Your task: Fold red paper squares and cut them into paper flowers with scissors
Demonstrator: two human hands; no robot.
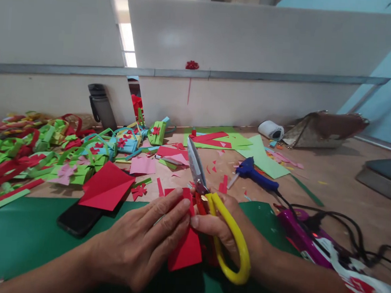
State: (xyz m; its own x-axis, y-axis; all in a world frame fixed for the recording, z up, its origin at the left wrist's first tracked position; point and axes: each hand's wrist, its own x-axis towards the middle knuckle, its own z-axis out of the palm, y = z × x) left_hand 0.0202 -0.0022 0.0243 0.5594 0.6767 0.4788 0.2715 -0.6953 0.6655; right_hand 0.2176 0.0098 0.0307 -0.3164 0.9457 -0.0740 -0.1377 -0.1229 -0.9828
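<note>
My left hand (152, 239) lies over a red paper piece (187, 249), its fingers together and gripping the sheet against my right fingertips. Scissors with yellow handles (238, 243) hang in my right hand (222, 222), with the blades (197, 162) pointing up and away. The right thumb also rests at the paper's edge. My left thumb is hidden, as are most of my right fingers. Left of the hands, a folded red paper (107, 187) partly covers a black phone (78, 218). A small red paper flower (139, 191) lies just beyond my left hand.
A blue glue gun (257, 175) and a purple power strip (296, 234) with cables lie on the right. Finished paper baskets (76, 169) crowd the left beside a dark bottle (102, 106). Green sheets (264, 158), a paper roll (270, 130) and a handbag (327, 131) sit behind.
</note>
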